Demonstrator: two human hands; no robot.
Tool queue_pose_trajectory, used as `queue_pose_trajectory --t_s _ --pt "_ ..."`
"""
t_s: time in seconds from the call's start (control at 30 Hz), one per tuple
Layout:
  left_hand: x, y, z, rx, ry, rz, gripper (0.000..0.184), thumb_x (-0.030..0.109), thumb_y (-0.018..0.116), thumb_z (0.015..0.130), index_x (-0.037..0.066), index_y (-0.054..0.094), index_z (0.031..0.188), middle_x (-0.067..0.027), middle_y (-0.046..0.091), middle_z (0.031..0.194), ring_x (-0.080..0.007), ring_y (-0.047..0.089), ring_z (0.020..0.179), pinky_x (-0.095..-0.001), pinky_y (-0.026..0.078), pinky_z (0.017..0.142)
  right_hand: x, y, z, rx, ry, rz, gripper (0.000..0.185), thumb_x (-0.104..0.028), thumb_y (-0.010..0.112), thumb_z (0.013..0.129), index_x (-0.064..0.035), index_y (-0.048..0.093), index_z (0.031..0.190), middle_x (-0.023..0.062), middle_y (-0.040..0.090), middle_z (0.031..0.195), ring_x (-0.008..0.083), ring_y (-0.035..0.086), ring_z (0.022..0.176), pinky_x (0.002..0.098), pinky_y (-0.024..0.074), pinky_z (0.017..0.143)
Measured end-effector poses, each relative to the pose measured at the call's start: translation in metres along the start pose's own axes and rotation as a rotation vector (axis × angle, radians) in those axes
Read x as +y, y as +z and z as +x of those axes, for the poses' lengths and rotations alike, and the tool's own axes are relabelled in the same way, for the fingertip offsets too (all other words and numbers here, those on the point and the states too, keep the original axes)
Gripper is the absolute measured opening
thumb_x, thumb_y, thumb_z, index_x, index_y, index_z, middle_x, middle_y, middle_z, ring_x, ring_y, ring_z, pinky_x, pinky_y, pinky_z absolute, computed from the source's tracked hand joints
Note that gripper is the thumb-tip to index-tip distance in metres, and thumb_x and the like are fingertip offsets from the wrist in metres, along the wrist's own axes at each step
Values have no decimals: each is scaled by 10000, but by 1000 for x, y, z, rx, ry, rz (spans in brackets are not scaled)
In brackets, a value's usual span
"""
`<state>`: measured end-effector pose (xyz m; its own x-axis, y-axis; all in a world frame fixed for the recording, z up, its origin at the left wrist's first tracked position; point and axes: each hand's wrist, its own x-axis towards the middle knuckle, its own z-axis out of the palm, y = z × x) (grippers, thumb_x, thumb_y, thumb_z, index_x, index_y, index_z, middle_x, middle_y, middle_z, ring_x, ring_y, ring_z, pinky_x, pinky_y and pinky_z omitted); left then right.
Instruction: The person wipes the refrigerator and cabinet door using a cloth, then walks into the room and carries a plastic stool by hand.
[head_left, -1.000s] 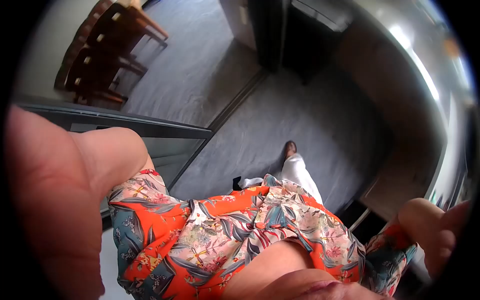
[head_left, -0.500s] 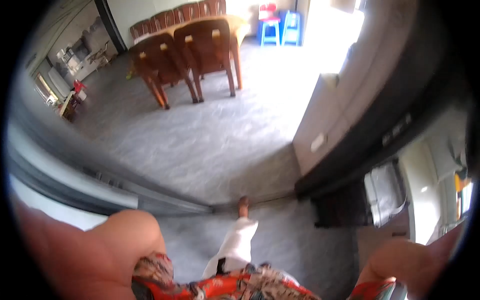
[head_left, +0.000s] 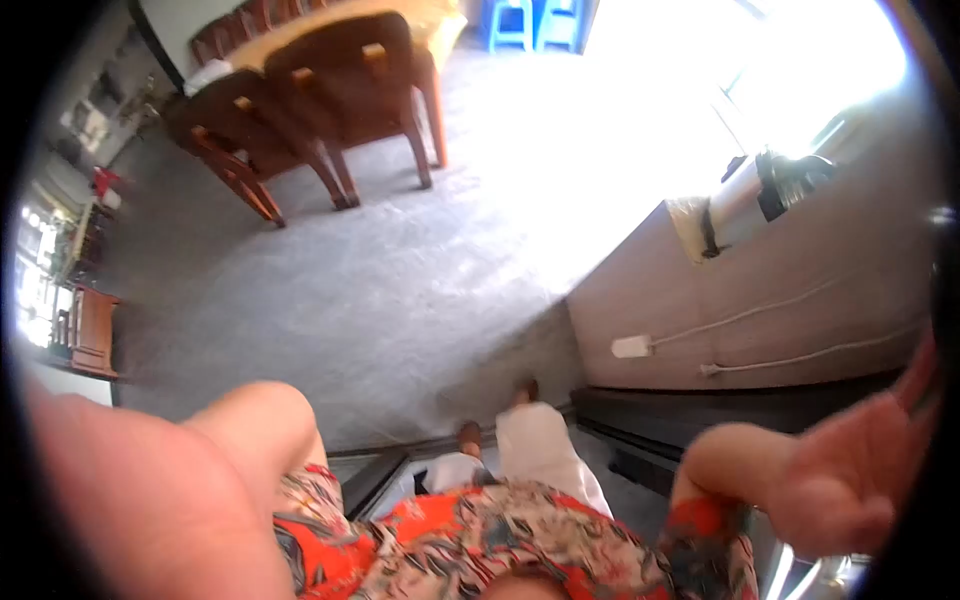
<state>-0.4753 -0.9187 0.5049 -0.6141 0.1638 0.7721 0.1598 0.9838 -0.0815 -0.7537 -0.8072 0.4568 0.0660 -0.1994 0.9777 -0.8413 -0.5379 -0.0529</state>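
Note:
My left hand [head_left: 140,490] is raised close to the camera at the lower left, large and blurred. Its fingers run out of view, so what they do is hidden. On the lower right, my right hand [head_left: 860,475] is lifted with the palm partly showing and a finger stretched upward at the dark edge of the view. I see nothing held in that palm. Between the arms hangs a red patterned shirt [head_left: 470,530], above light trousers [head_left: 545,450] and brown shoes [head_left: 470,436].
Grey floor [head_left: 400,290] stretches ahead. Two wooden chairs [head_left: 350,85] stand at a table [head_left: 440,30], with blue stools [head_left: 512,25] behind. To the right, a low wall [head_left: 700,310] carries a power strip [head_left: 632,346] and cables. A door track [head_left: 400,445] crosses underfoot.
I have stepped forward over the door track, and both shoes now show. The view has tilted, moving the chairs up and left. My right palm has come into view.

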Motion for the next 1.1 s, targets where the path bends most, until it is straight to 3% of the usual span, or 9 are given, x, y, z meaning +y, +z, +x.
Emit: queue_pose_trajectory --t_s 0.2,0.37,0.4,0.43,0.63,0.73,0.8,0.87,1.1 --pt "-146 52 36 22 -65 13 175 54 636 711 11 493 803 -83 497 758 -174 444 607 -285 366 539 155 95 -3 38 172 52 247 10 563 756 6 583 1002 200 538 1111 297 496 1086 367 432 882" --pt "-290 143 19 379 -401 346 160 -17 607 684 -3 548 832 -91 517 745 -190 471 668 -327 420 619 300 190 -15 -202 597 85 226 21 583 733 -52 623 943 122 580 1062 249 552 989 325 428 828" --pt "-318 167 6 311 -610 299 192 -63 620 682 -8 553 853 -62 508 736 -167 467 678 -311 421 688 331 210 -21 -277 603 63 226 13 581 736 -63 624 944 113 581 1060 254 548 990 331 421 832" --pt "-355 193 -9 307 -630 250 410 -27 682 655 25 578 1048 -39 525 719 -122 466 598 -240 389 530 362 226 -23 -362 606 51 227 5 578 739 -75 624 946 104 582 1059 258 544 991 338 414 837" --pt "-440 259 -116 -21 -1328 125 375 41 666 666 90 586 1029 -43 516 681 -164 516 582 -286 419 511 485 312 -17 -562 609 108 209 -14 566 753 -80 623 943 97 573 1087 258 531 1012 347 392 863" --pt "-509 299 -147 -59 -1404 74 345 74 656 685 89 585 1022 -69 543 714 -204 550 606 -309 442 538 568 346 -36 -764 633 17 239 -19 535 752 -79 603 973 84 556 1109 253 515 1022 361 365 873" --pt "-569 331 -139 -2 -1395 45 338 47 646 683 75 595 1016 -45 547 679 -139 540 541 -260 437 522 633 355 -72 -917 644 -46 259 -27 542 738 -94 597 981 84 541 1122 241 490 1053 368 353 870" --pt "-634 366 -124 -36 -1353 -29 338 47 640 676 76 592 1009 -47 549 678 -163 548 552 -283 439 529 698 346 -121 -958 643 -43 250 -24 549 715 -67 601 956 116 569 1049 286 539 957 368 425 810" --pt "-840 491 -27 -115 -982 -213 308 93 631 712 89 585 1017 -91 566 774 -235 571 643 -332 468 580 825 273 -209 -1048 1447 -443 271 -52 557 679 -55 634 938 126 630 939 252 600 818 333 462 739"
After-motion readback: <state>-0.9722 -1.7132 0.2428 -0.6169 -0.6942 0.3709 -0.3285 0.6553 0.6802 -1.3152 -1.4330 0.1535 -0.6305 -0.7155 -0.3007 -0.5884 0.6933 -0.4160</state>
